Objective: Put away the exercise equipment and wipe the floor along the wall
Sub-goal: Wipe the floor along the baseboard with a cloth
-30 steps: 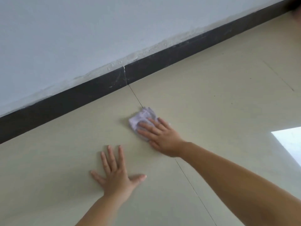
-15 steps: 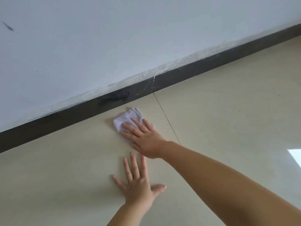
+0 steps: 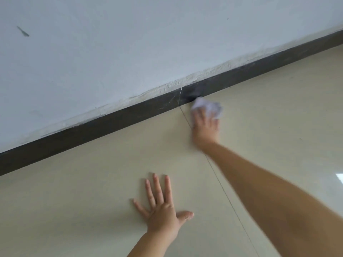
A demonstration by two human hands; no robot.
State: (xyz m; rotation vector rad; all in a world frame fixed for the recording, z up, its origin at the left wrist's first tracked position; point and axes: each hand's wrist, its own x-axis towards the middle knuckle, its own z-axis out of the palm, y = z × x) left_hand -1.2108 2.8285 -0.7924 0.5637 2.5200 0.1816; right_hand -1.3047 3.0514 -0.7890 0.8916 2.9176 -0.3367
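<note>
Since the last look my right hand has slid the cloth from the left of the tile seam to its right, up to the skirting; that hand is blurred, fingers laid over the cloth and pressing it on the floor, so I cannot tell whether my grip curls round it; the cloth touches the skirting's foot, at the floor's wall edge; my left hand lies flat on the floor, fingers spread and straight, holding nothing, well back from the wall.
</note>
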